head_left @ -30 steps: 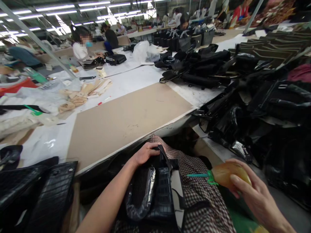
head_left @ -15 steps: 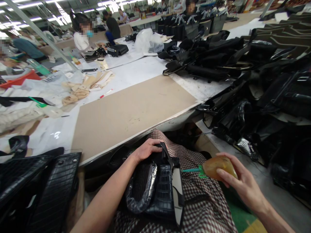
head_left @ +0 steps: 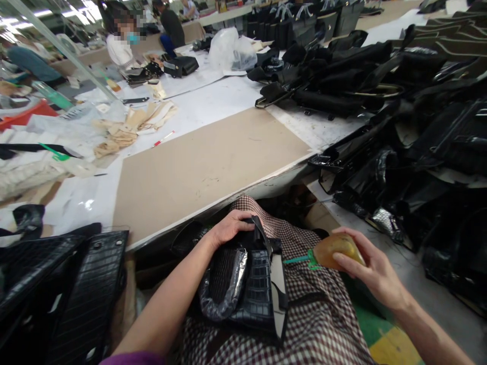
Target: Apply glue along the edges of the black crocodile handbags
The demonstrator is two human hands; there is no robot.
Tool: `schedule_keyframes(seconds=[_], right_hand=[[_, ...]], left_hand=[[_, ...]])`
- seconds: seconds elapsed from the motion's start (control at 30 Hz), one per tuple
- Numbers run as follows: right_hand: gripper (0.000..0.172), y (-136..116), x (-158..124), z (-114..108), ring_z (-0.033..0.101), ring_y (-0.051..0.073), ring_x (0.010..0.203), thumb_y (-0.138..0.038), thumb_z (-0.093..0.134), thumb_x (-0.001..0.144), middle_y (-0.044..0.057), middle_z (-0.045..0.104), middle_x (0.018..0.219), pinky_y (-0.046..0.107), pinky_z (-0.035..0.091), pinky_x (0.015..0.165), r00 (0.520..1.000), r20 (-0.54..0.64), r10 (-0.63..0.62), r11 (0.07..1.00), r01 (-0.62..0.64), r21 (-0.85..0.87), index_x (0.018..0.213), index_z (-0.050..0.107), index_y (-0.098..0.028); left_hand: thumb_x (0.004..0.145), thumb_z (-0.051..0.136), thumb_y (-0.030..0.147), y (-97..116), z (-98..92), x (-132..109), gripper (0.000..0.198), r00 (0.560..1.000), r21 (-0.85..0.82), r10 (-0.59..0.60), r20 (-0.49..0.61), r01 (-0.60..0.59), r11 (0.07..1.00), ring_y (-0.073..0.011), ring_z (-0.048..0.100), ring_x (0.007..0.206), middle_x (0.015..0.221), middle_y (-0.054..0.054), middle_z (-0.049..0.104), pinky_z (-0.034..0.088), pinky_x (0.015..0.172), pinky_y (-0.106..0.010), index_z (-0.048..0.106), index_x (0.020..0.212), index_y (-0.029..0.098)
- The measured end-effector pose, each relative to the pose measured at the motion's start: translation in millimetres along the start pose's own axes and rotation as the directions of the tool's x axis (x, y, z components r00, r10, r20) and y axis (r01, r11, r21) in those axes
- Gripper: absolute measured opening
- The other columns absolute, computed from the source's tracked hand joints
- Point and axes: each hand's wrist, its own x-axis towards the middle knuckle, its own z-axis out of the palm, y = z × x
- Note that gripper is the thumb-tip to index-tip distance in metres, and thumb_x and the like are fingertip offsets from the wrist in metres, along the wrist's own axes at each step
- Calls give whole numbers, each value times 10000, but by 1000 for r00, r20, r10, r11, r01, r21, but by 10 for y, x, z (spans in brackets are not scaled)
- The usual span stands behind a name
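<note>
A black crocodile-textured bag lies on my checked lap, below the table's front edge. My left hand is closed over the bag's top edge and grips it. My right hand holds an amber squeeze bottle with a thin green nozzle that points left toward the bag; the nozzle tip stops a little short of the bag's flap. A strip of clear plastic wrap covers the bag's left side.
A brown board lies on the white table in front of me. Piles of black bag pieces fill the right side, and more black panels sit at my left. Tan scraps lie farther back. Other people work at far tables.
My right hand with the bottle has drifted left and slightly up, bringing the nozzle closer to the bag. The view has tilted down. My left hand stays on the bag.
</note>
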Motion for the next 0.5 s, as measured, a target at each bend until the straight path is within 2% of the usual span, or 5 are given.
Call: schedule_keyframes(seconds=[0.17, 0.5], right_hand=[[519, 3, -40, -10, 641, 209, 948, -534, 763, 810, 43, 653, 1105, 248, 552, 811, 999, 33, -22, 1000, 22, 6, 1211, 599, -248], [511, 49, -183, -63, 659, 251, 961, -501, 765, 813, 53, 688, 1126, 287, 569, 789, 981, 192, 33, 999, -39, 28, 1233, 597, -264]], left_hand=[[733, 703, 262, 23, 16, -10, 185, 1000, 10, 18, -6, -18, 1000, -166, 582, 770, 797, -29, 672, 452, 777, -274, 734, 836, 111], [736, 717, 280, -18, 10, -17, 205, 1000, 8, 28, -13, -28, 1000, -168, 588, 772, 805, -32, 671, 461, 767, -273, 732, 851, 111]])
